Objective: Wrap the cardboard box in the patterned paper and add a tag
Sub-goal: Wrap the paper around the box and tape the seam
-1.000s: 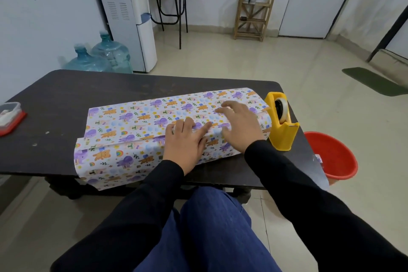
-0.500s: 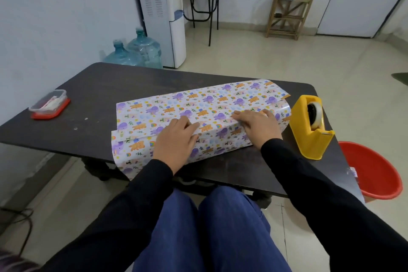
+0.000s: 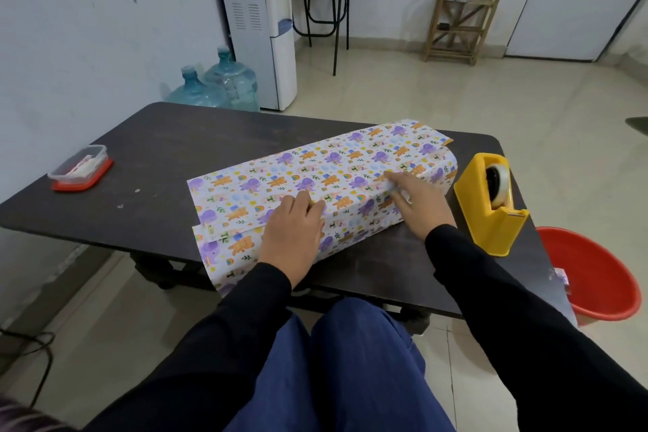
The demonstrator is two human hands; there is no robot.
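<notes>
The patterned paper [image 3: 315,172], laid lengthwise left to right, was pressed by straight-fingered left hand [image 3: 292,235] and right hand [image 3: 420,203]; the tape dispenser [image 3: 491,210] was nearer the latter

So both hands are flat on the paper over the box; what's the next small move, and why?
Probably hold the patterned paper down with the left hand and reach the right hand to the yellow tape dispenser for a strip. Both hands press flat on the folded-over paper, and the dispenser stands just right of the right hand. Whether tape already holds the seam is unclear.
</notes>
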